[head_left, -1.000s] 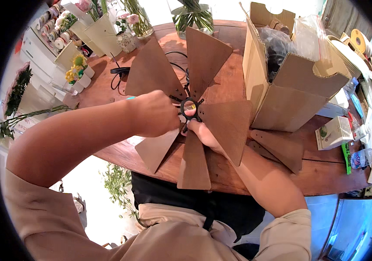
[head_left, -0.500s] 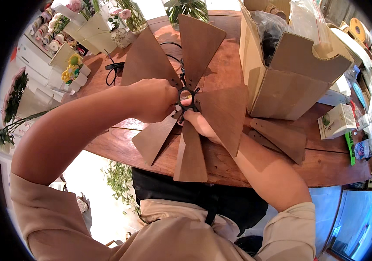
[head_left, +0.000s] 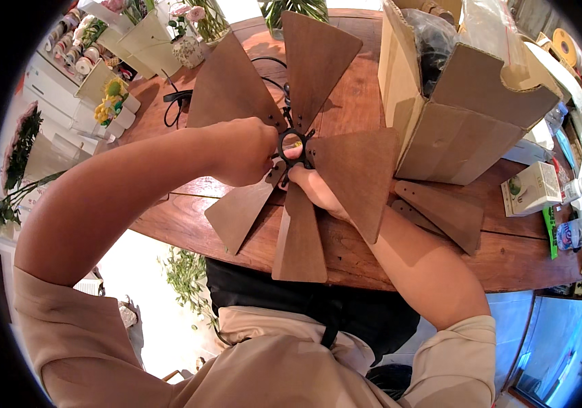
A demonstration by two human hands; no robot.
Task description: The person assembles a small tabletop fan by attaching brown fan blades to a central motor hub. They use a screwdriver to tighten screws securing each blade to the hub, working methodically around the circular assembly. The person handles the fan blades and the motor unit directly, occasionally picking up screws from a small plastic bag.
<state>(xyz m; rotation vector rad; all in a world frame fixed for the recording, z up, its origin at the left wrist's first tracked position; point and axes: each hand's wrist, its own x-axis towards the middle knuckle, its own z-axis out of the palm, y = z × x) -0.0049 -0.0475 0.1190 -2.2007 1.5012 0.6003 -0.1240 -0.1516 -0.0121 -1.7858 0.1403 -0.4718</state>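
Observation:
A fan rotor with a black ring-shaped hub (head_left: 303,151) is in front of me, with several brown wood-look fan blades (head_left: 355,177) spread around it. My right hand (head_left: 318,192) reaches beneath one blade and grips the hub's near side; a fingertip shows through the ring and the thumb presses just below it. My left hand (head_left: 246,151) is closed in a fist against the hub's left side, beside the lower left blade (head_left: 240,212). What its fingers pinch is hidden. Small dark screws or pegs dot the blade roots.
Two loose blades (head_left: 444,216) lie overlapping on the wooden table (head_left: 236,190) at right. An open cardboard box (head_left: 474,136) with plastic-wrapped contents stands behind them. A small carton (head_left: 532,189) and water bottle (head_left: 576,233) are far right; a vase (head_left: 187,52) and black cable (head_left: 176,97) far left.
The view has shifted slightly, and the rotor's blades appear tilted a little differently. Both hands keep the same hold at the hub.

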